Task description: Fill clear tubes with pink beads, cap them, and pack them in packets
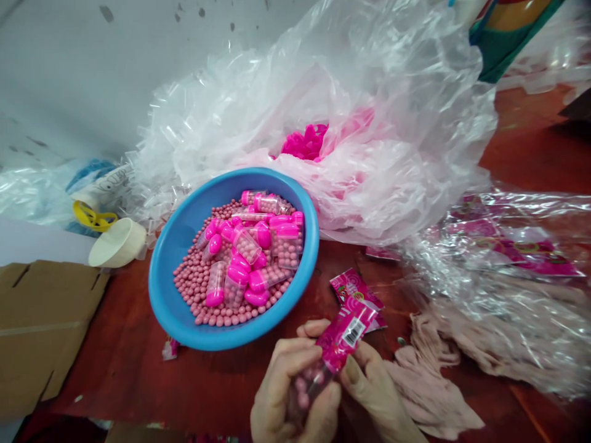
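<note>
Low in the view, my left hand (pixel 281 381) is wrapped round a clear tube (pixel 303 389) with pink balls inside. A shiny pink printed wrapper (pixel 348 329) with a barcode sits over the tube's far end. My right hand (pixel 376 384) pinches the wrapper's near edge between thumb and fingers. Just beyond lies another pink printed wrapper (pixel 348 284), flat on the table. Left of my hands stands a blue basin (pixel 161 307) of small pink balls (pixel 196 295), with several filled pink-capped tubes (pixel 247 246) piled on them.
Large clear plastic bags (pixel 392 154) bulge behind the basin, one holding bright pink pieces (pixel 305 143). At right are bagged pink wrappers (pixel 521 246) and a beige cloth (pixel 429 381). A white cup (pixel 117 243), yellow tape ring (pixel 95 216) and cardboard (pixel 44 332) are on the left.
</note>
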A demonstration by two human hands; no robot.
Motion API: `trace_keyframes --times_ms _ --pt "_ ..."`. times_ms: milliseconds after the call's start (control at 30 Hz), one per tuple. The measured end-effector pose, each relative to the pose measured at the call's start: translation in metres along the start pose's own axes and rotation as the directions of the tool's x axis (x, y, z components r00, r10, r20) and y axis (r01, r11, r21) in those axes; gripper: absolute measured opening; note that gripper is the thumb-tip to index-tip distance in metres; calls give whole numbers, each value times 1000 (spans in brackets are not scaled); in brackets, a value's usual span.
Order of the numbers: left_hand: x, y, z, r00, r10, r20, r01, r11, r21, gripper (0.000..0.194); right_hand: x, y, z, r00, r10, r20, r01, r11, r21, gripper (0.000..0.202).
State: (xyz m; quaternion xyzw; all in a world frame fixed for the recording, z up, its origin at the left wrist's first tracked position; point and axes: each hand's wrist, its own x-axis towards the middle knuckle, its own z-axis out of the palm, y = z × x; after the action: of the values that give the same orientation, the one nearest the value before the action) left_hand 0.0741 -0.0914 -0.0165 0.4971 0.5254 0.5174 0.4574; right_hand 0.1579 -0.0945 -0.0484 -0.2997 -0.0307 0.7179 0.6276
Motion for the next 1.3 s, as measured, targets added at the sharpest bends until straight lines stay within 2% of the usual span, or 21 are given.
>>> trace_keyframes --times_ms 100,167,267,400,467,533,600,667,700,733,800,867,933,1000,1100,1167,1233,1300 --pt "1 0 3 1000 -24 -3 24 1000 -16 17 0 -5 -3 998 -68 15 69 988 -136 43" --pt "1 0 4 997 -81 -17 81 997 -2 16 -1 -7 -2 994 -101 31 105 977 -183 35" --pt "1 2 2 992 -116 -44 118 992 42 14 -4 -5 3 996 -79 46 86 981 -172 26" --pt "3 8 3 983 -184 -20 185 982 43 13 -6 -4 8 998 -60 -26 56 988 -144 28" --pt "5 11 3 961 -273 43 275 960 -57 19 -5 -8 8 992 -82 -92 67 986 -154 30" --pt "9 14 1 902 -397 167 426 879 -212 34 -5 -14 7 992 -72 -99 56 987 -153 33" --pt "14 15 -2 787 -529 317 613 731 -301 44 -6 -19 6 997 -32 -65 22 988 -154 30" --pt "18 15 -5 684 -615 393 729 603 -324 40 -7 -21 6 998 5 -57 -15 984 -177 28" --pt "19 14 -6 656 -639 401 754 566 -333 35 -8 -20 7 997 9 -80 -24 980 -195 28" --pt "20 14 -6 648 -652 393 761 549 -345 31 -9 -19 7 994 3 -110 -26 977 -211 30" --pt "20 12 -6 668 -654 355 742 556 -374 27 -9 -16 9 985 -30 -170 -10 974 -228 32" --pt "19 10 -6 705 -634 318 706 585 -400 24 -8 -14 9 985 -76 -153 40 975 -220 29" --pt "19 7 -6 731 -597 331 680 597 -425 21 -7 -15 8 990 -108 -95 90 981 -174 24" --pt "21 4 -7 703 -571 424 711 561 -424 24 -7 -17 6 996 -75 -45 70 992 -103 22" --pt "25 0 -8 589 -544 598 803 475 -359 36 -5 -20 2 999 53 9 -52 997 -60 27" --pt "27 -1 -7 544 -516 662 829 454 -326 38 -3 -20 -2 1000 25 17 -23 991 -134 26" --pt "27 -1 -6 554 -494 670 821 460 -340 34 -1 -19 -5 992 -125 6 122 954 -273 19" --pt "27 0 -3 600 -504 621 793 480 -375 31 -1 -19 -7 955 -297 15 273 856 -439 13"
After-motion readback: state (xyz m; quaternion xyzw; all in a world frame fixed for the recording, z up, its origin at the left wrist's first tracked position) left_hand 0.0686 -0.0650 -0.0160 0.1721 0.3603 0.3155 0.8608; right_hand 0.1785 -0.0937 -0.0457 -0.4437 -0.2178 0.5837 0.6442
